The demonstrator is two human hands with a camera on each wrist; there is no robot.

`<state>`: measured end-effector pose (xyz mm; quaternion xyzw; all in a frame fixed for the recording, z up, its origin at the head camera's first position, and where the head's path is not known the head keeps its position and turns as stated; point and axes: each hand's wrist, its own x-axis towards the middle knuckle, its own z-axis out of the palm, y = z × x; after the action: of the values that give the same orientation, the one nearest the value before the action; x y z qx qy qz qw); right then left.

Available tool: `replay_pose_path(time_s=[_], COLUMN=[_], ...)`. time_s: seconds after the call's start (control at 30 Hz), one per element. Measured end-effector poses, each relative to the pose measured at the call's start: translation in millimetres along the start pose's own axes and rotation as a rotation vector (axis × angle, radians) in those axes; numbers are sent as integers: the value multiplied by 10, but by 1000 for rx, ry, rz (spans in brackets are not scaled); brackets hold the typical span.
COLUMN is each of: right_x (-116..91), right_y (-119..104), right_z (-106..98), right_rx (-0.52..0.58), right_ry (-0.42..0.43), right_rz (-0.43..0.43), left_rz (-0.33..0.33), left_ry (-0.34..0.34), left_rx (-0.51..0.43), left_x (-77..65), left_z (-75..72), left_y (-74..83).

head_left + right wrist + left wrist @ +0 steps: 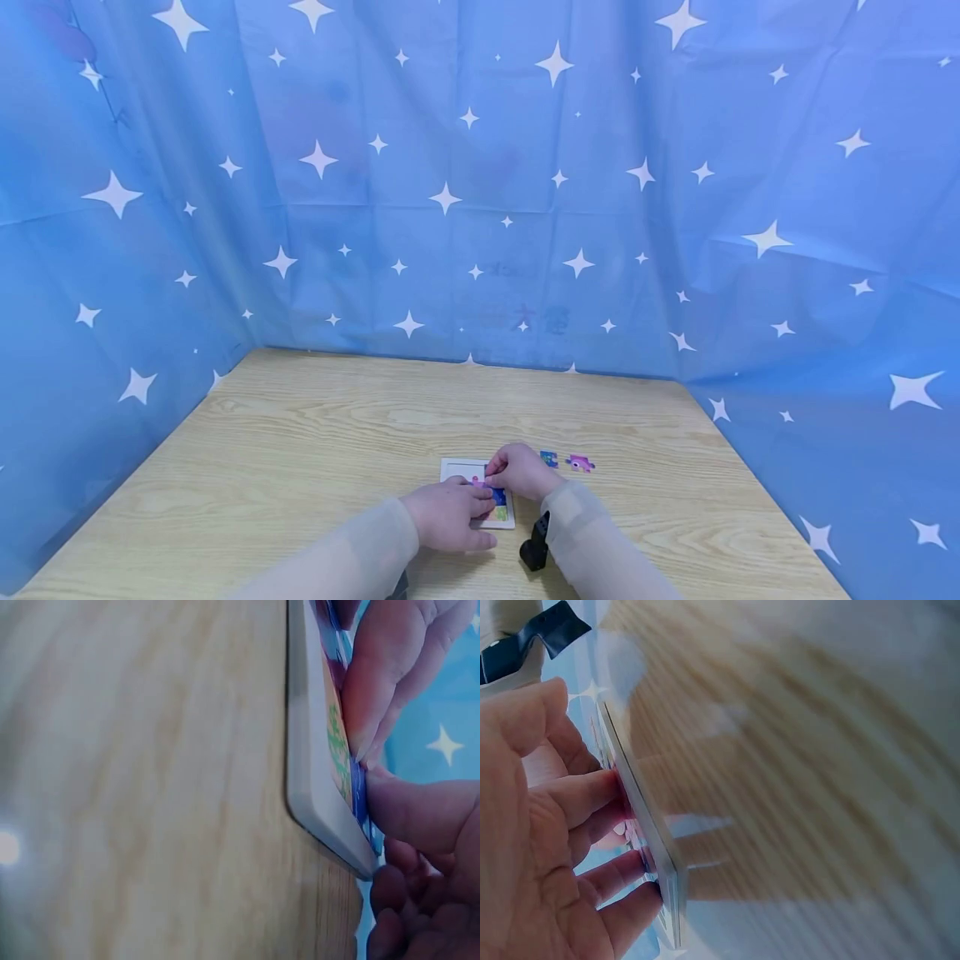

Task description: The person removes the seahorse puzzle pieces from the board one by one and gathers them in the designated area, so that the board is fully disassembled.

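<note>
A small jigsaw in a white tray (450,464) lies near the front middle of the table, with coloured pieces inside. From the left, my left hand (452,515) reaches over it, fingers extended and touching the pieces. In the left wrist view its fingertips rest on the face of the tray (651,829). My right hand (523,472) is at the tray's upper right, thumb and forefinger pinching at a dark blue puzzle piece (360,791). The right wrist view shows the thumb against that blue piece, the other fingers curled; its full outline is hidden.
Two loose puzzle pieces lie on the table right of the tray: a blue one (549,459) and a pink one with an eye (581,463). A black wrist device (535,546) hangs under the right sleeve. Blue star-patterned curtains (480,233) stand behind and at both sides.
</note>
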<state>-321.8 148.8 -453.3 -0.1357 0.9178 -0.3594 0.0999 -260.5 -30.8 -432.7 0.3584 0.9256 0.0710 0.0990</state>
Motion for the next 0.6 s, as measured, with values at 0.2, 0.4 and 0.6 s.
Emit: replay_pose_path(time_s=[0.2, 0.4, 0.6], right_x=[-24, -30, -13], right_y=[-32, -27, 11], right_z=[-6, -13, -1], right_rx=[-63, -59, -17], right_ry=[30, 28, 36], right_rz=[-22, -36, -41], left_rz=[2, 0, -3], left_ry=[7, 8, 10], left_rx=[1, 0, -2], left_x=[8, 6, -13], left_z=[6, 0, -17], left_y=[-4, 2, 9])
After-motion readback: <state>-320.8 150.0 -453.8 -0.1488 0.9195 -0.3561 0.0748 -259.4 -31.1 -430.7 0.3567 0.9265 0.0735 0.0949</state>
